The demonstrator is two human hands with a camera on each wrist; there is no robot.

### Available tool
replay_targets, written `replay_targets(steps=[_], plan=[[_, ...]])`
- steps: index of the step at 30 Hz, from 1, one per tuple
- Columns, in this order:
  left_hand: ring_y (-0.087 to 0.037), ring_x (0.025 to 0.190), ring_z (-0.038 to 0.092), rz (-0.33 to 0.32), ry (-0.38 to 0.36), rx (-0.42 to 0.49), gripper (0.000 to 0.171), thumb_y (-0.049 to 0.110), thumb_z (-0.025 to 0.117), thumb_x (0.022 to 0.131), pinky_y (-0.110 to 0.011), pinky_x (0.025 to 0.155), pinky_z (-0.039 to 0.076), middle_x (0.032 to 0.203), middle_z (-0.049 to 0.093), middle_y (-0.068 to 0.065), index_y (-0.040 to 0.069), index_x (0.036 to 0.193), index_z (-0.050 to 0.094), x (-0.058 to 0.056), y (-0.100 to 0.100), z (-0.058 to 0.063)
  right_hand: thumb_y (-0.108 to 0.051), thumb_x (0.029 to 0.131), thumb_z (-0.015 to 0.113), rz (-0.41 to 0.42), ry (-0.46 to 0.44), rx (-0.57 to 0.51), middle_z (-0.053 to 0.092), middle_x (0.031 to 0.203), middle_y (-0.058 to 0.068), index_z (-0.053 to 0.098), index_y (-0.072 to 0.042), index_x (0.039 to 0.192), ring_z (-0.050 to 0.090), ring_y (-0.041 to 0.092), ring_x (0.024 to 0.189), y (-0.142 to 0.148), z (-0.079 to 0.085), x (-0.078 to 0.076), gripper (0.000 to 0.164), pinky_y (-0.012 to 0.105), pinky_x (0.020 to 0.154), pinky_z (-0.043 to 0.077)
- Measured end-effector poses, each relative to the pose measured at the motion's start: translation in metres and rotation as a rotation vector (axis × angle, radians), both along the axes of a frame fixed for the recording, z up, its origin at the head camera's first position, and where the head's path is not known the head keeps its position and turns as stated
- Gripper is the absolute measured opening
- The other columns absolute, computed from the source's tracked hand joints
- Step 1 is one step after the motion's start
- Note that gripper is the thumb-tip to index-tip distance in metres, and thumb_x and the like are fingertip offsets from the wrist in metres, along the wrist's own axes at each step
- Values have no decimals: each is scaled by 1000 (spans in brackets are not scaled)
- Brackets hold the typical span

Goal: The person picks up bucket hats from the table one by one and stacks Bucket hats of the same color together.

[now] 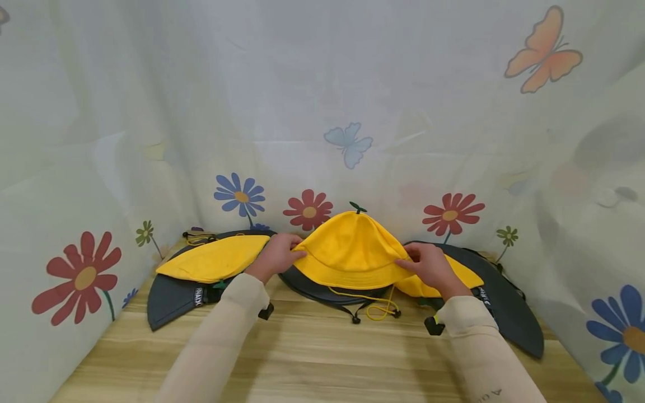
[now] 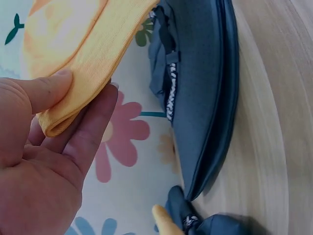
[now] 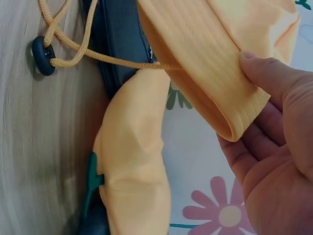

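Between both hands hangs a yellow bucket hat [image 1: 355, 246] with a small green sprout on its crown, upright above a dark hat [image 1: 312, 288] in the middle. My left hand [image 1: 277, 254] pinches the left end of its brim between thumb and fingers; the left wrist view shows the brim [image 2: 93, 73] folded flat there. At the opposite end, my right hand [image 1: 430, 266] pinches the brim [image 3: 215, 93] in the same manner. A yellow cord [image 3: 112, 59] with a black toggle [image 3: 44, 56] dangles below the hat.
On the wooden table [image 1: 322, 358], a yellow hat [image 1: 211, 260] lies over a dark hat [image 1: 171, 302] at left. Another yellow hat [image 3: 137, 161] and dark hat [image 1: 514, 313] are at right. A flower-printed curtain [image 1: 282, 112] encloses the back and sides.
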State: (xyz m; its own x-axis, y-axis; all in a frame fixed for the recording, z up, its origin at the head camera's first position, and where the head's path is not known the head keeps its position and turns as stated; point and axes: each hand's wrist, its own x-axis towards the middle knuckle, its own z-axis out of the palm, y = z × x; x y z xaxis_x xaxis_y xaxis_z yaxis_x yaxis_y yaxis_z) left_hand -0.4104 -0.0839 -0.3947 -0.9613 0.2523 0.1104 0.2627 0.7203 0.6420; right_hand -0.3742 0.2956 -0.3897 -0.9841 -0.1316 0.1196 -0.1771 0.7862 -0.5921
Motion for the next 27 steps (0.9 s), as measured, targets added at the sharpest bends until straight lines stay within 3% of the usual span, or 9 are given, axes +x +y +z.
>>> replay_targets(steps=[5,11,18,27], plan=[[-19,86,65,-11,24,11,30,25,71,98,-35,87,60,104,73,-3,11,124,72,9,-5,12,-37,98,70,25,5,27,73,108,9,66,-7,125,64,22,88,-1,10,8,41,37,85,59],[-19,83,64,-38,90,62,24,21,71,98,-34,82,59,99,73,-3,11,120,72,15,-13,24,-32,101,66,95,65,13,71,108,9,62,-6,125,63,22,89,-4,30,16,36,37,85,57],[-24,96,66,-79,87,178,36,17,69,99,-39,91,59,120,71,-10,10,134,64,22,-14,45,-28,101,66,123,136,18,70,109,12,63,-4,129,63,22,89,-9,61,25,37,36,85,57],[-23,92,66,-78,169,194,32,25,69,99,-34,85,56,114,71,-9,10,128,65,37,-23,76,-33,100,68,92,215,-38,72,107,14,67,-5,126,66,25,89,-13,96,37,39,16,74,53]])
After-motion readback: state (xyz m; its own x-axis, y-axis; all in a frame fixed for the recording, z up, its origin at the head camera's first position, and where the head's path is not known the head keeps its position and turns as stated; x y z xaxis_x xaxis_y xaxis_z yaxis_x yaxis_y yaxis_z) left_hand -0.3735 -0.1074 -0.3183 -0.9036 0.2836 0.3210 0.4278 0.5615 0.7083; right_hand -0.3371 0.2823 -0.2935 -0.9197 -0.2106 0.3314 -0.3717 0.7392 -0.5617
